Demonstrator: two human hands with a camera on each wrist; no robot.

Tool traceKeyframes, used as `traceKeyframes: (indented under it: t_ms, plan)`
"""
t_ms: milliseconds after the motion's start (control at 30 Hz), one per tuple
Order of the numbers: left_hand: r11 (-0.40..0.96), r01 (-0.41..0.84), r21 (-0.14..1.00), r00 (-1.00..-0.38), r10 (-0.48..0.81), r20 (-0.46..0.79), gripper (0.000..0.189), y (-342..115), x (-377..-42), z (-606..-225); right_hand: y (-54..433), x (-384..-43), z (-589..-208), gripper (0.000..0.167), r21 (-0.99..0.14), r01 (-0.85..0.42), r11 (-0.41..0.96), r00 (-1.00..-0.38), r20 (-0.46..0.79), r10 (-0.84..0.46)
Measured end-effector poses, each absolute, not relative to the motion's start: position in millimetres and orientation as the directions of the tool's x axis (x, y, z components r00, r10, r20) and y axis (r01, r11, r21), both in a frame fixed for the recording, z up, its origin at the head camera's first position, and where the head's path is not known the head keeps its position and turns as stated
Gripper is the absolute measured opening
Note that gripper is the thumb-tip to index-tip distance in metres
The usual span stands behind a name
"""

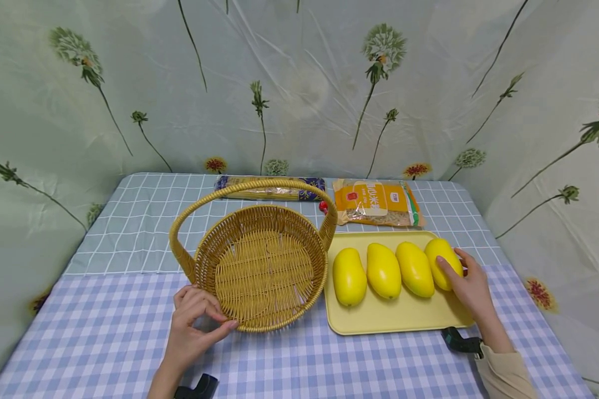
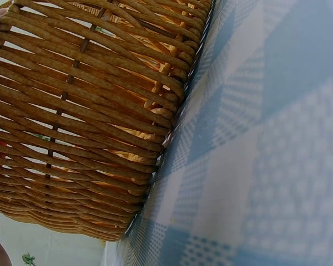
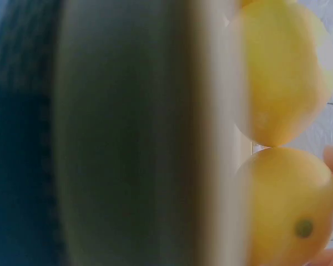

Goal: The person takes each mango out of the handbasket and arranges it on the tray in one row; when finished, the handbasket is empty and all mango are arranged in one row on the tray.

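Note:
A round wicker basket (image 1: 264, 271) with a tall arched handle stands on the checked cloth, its inside bare. My left hand (image 1: 192, 321) pinches its rim at the near left, and the woven side wall (image 2: 72, 116) fills much of the left wrist view. To the right, several yellow mangoes lie in a row on a pale yellow tray (image 1: 379, 321). My right hand (image 1: 471, 285) grips the rightmost mango (image 1: 441, 263), thumb across its top and fingers round its far right side. In the right wrist view that mango (image 3: 291, 208) shows its dark stem spot, with the tray edge blurred in front.
Behind the basket lies a long blue-and-gold packet (image 1: 272, 188). An orange-and-clear food bag (image 1: 376, 202) lies behind the tray, with a small red object (image 1: 323, 207) at its left. A flowered curtain (image 1: 309, 94) hangs along the table's far edge.

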State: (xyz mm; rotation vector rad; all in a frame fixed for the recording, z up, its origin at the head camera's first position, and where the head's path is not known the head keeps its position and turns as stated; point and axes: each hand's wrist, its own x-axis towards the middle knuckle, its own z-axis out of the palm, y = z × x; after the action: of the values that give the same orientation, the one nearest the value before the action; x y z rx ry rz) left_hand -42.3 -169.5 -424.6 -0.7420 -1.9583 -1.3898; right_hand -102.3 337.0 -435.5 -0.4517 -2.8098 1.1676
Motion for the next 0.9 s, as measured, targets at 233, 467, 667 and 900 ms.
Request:
traceKeyframes:
  t_ms: [233, 467, 667, 900]
  plan:
    - [0.294, 0.744, 0.600, -0.647, 0.092, 0.757, 0.032, -170, -42, -425, 334, -99, -431, 0.067, -0.739, 0.196, 0.645, -0.942, 0.040, 0.333]
    - [0.300, 0.744, 0.597, -0.645, 0.093, 0.758, 0.031, -170, -42, -425, 324, -96, -423, 0.045, -0.750, 0.094, 0.654, -0.885, 0.237, 0.400]
    - [0.301, 0.749, 0.590, -0.639, 0.090, 0.764, 0.032, -170, -41, -426, 303, -93, -413, 0.033, -0.733, -0.084, 0.675, -0.843, 0.413, 0.344]
    - [0.309, 0.752, 0.582, -0.633, 0.094, 0.769, 0.033, -171, -40, -426, 274, -93, -404, 0.029, -0.691, -0.248, 0.679, -0.853, 0.489, 0.186]
